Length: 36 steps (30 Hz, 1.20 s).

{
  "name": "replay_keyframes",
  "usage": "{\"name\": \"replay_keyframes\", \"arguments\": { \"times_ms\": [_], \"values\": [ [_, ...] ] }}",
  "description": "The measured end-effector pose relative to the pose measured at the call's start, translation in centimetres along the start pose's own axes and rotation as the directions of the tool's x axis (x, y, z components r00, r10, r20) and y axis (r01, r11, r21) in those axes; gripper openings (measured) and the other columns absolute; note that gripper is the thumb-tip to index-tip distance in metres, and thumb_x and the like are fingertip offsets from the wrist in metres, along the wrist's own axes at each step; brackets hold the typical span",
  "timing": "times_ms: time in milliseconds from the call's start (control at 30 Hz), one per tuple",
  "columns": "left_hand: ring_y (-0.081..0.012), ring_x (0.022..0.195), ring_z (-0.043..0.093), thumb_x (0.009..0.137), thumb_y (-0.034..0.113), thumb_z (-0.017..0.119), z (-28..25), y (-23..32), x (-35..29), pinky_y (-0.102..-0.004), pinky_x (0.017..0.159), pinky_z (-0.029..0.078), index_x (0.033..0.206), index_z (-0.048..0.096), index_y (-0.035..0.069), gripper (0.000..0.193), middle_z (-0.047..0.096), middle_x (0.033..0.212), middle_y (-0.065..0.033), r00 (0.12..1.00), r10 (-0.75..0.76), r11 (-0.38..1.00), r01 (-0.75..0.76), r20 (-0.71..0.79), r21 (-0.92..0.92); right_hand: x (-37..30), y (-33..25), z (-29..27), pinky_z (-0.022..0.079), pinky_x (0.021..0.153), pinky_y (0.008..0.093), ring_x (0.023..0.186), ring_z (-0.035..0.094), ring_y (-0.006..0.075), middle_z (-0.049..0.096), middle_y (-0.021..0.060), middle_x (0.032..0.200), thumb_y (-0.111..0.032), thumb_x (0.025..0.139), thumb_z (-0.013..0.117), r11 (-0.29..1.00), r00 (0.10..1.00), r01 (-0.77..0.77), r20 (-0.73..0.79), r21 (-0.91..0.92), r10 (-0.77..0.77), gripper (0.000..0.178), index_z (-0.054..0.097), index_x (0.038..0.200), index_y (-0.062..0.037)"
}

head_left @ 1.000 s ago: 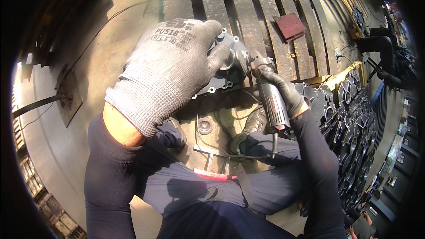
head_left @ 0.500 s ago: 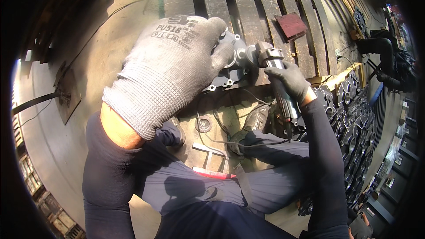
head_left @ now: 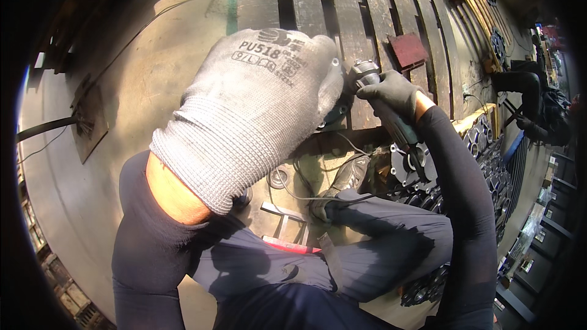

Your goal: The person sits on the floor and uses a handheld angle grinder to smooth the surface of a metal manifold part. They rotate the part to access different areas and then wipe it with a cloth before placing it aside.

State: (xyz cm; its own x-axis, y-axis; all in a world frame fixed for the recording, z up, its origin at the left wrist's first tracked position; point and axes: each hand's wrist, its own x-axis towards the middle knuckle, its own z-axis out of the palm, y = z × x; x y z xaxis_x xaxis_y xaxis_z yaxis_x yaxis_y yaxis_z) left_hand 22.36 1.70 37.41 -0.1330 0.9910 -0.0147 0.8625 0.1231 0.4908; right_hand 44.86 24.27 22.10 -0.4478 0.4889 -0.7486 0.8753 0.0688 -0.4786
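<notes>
My left hand, in a pale grey knit glove, is closed on a grey metal casting at the near edge of the slatted wooden pallet. The hand hides most of that part; only its right edge and a bolt hole show. To the right, my right hand, in a darker glove, is wrapped round the body of an angle grinder. The grinder's head points up and left, close beside the casting. Whether its disc touches the part cannot be made out.
A dark red block lies on the pallet. Many dark castings are piled right of my legs. The power cord crosses before my shin. A red-edged metal frame sits beneath me. Another person works at far right.
The grinder has tilted and shifted slightly up with my right hand. My left hand has moved right, and the casting, widely visible before, is now mostly hidden behind it.
</notes>
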Motion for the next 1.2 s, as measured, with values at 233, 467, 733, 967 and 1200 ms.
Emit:
{"name": "replay_keyframes", "arguments": {
  "times_ms": [233, 467, 733, 967, 1200],
  "values": [
    [-0.0362, 0.100, 0.077, 0.106, 0.034, 0.072, -0.2, 0.2, -0.2, -0.0467, 0.090, 0.060, 0.131, 0.075, 0.004, 0.039, 0.079, 0.110, -0.0194, 1.000, -0.010, 0.999, 0.010, -0.019, 0.035, 0.2, 0.0, -1.2, 0.062, 0.082, 0.0387, 0.087, 0.078, 0.0256, 0.081, 0.0162, 0.102, -0.040, 0.080, 0.089, 0.949, 0.999, 0.035, 0.000, -0.314, -0.037, 0.064, 0.078, 0.122, 0.0067],
    [-0.0377, 0.102, 0.077, 0.106, 0.034, 0.072, 0.0, 0.1, -0.4, -0.0475, 0.091, 0.059, 0.131, 0.074, 0.003, 0.040, 0.079, 0.111, -0.0199, 0.999, 0.008, 1.000, -0.007, -0.050, 0.013, -5.5, 3.1, -0.9, 0.062, 0.095, 0.0439, 0.104, 0.080, 0.0331, 0.080, 0.0223, 0.116, -0.038, 0.080, 0.088, 0.919, 0.985, -0.003, -0.160, -0.395, -0.065, 0.071, 0.070, 0.137, -0.0001],
    [-0.0385, 0.101, 0.078, 0.104, 0.034, 0.074, 0.2, 0.2, -0.3, -0.0467, 0.090, 0.061, 0.133, 0.075, 0.004, 0.041, 0.079, 0.109, -0.0218, 0.998, 0.020, 0.999, -0.018, -0.065, 0.028, -6.9, 8.7, 2.6, 0.060, 0.084, 0.0356, 0.094, 0.077, 0.0208, 0.078, 0.0114, 0.105, -0.033, 0.094, 0.084, 0.954, 0.979, 0.124, -0.189, 0.273, -0.073, 0.051, 0.072, 0.127, 0.0038],
    [-0.0372, 0.102, 0.079, 0.104, 0.033, 0.075, 0.5, 0.8, 0.7, -0.0452, 0.091, 0.061, 0.133, 0.076, 0.005, 0.040, 0.079, 0.109, -0.0214, 0.996, 0.060, 0.997, -0.057, -0.070, 0.045, -7.5, 8.7, 9.5, 0.066, 0.073, 0.0330, 0.086, 0.080, 0.0226, 0.078, 0.0136, 0.103, -0.041, 0.106, 0.075, 0.408, 0.993, 0.092, -0.112, 0.908, 0.025, 0.047, 0.068, 0.127, -0.0002],
    [-0.0371, 0.103, 0.078, 0.104, 0.032, 0.074, 0.4, 0.2, 0.4, -0.0455, 0.092, 0.061, 0.133, 0.076, 0.005, 0.039, 0.079, 0.110, -0.0210, 0.998, 0.034, 0.999, -0.033, -0.061, 0.020, -7.2, 8.0, 10.6, 0.063, 0.079, 0.0357, 0.094, 0.079, 0.0223, 0.078, 0.0120, 0.107, -0.031, 0.096, 0.087, 0.710, 0.961, 0.194, -0.278, 0.677, 0.002, 0.052, 0.067, 0.132, 0.0010]
  ]
}}
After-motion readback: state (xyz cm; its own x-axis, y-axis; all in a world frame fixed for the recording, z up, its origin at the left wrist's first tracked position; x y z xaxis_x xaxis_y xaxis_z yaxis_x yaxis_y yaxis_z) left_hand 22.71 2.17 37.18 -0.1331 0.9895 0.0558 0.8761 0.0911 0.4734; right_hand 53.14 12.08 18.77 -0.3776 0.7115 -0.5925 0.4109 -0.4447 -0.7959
